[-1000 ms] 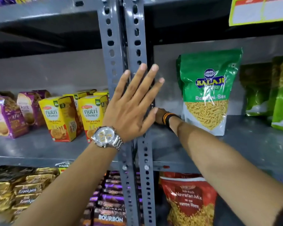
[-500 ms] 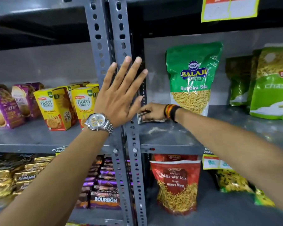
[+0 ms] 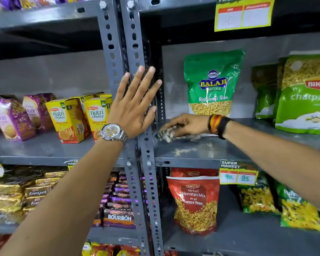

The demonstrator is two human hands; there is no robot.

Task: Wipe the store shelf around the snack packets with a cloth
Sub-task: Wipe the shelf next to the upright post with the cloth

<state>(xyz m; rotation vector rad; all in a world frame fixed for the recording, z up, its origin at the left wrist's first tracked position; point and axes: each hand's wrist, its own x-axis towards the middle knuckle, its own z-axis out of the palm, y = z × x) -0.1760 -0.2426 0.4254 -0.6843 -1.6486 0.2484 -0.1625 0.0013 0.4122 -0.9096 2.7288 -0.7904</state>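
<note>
My right hand [image 3: 187,124] presses a crumpled patterned cloth [image 3: 166,134] onto the grey metal shelf [image 3: 196,150], at its left end beside the upright post. A green Balaji snack packet [image 3: 211,84] stands upright just behind that hand. Further right stands a green Bikaji packet [image 3: 305,93]. My left hand [image 3: 137,104], with a silver watch on its wrist, lies flat with fingers spread against the perforated grey upright [image 3: 135,52] and holds nothing. Pale dust smears show on the shelf in front of the cloth.
Yellow Nutri Choice boxes [image 3: 70,119] and purple biscuit packs [image 3: 13,119] fill the left bay. Below sit a red Navratan Mix bag [image 3: 194,202], Bourbon packs [image 3: 118,217] and yellow-green snack bags [image 3: 259,198]. A price tag [image 3: 237,174] hangs from the shelf edge.
My right hand with the cloth has come out from behind the upright and slid rightwards and forwards along the shelf. My left hand stays flat on the post. The view shifted right.
</note>
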